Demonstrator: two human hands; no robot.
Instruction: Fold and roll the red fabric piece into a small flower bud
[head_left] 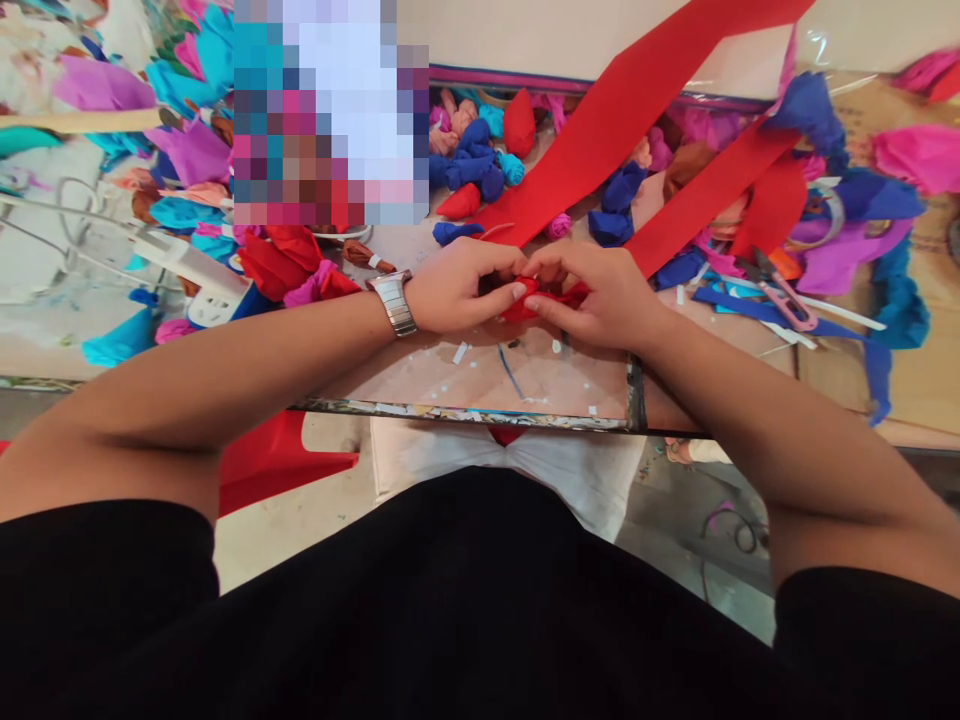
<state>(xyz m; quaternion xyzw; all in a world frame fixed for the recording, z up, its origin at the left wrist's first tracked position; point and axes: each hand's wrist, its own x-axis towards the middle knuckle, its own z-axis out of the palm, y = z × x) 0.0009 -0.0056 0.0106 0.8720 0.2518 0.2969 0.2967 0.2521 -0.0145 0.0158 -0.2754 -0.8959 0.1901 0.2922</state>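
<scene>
Both my hands meet over the front of the table, pinching a small piece of bunched red crepe paper (516, 308). My left hand (461, 285), with a metal-banded watch (393, 303) at the wrist, grips its left side between thumb and fingers. My right hand (600, 290) has thumb and fingers closed on the right part, so much of the paper is hidden. A long red crepe strip (592, 130) runs from just behind my hands to the upper right. Beyond my right hand lies a second red strip (705, 195). A tiny pink paper rosette (559, 226) sits behind the fingers.
Blue paper rosettes (474, 160) and other coloured crepe pieces crowd the back. At left is a white power strip (199, 275) with cables. Pink-handled scissors (791, 303) lie at right. Paper scraps (460, 353) dot the table's front. A red chair (262, 460) stands below the edge.
</scene>
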